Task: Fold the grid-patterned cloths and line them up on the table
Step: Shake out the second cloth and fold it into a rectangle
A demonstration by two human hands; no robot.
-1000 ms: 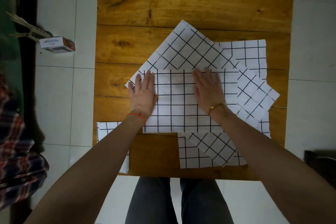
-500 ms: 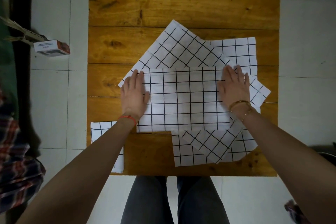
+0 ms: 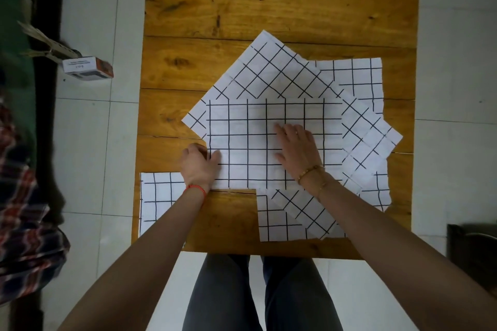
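While the right hand (image 3: pixel 297 149) lies flat on the top cloth (image 3: pixel 258 126), fingers straight and spread with the palm pressing down near the cloth's middle, the left hand (image 3: pixel 199 165) sits at that cloth's left edge with its fingers curled over the edge and its thumb lying on the fabric, so it appears to pinch the edge, though the fingertips themselves are hidden. The top cloth is a white rectangle with a black grid, folded, its sides parallel to the table's edges, and it lies across the middle of the wooden table (image 3: pixel 269 8), a little toward the near side. Beneath it a second grid cloth (image 3: pixel 266 67) is turned diagonally, one corner pointing toward the far edge and another reaching toward the right edge. A third grid cloth (image 3: pixel 360 75) lies under both, showing toward the far right and again along the near edge on the right. A separate folded grid cloth (image 3: pixel 158 196) rests at the near left corner, its outer side lined up with the left edge of the table, partly covered by the left forearm. A red thread circles the left wrist and a gold bracelet (image 3: pixel 309 172) the right. Off the table, a small box (image 3: pixel 87 68) lies on the tiled floor (image 3: pixel 88 129) to the left, and plaid fabric (image 3: pixel 24 212) shows at the left border of the view.
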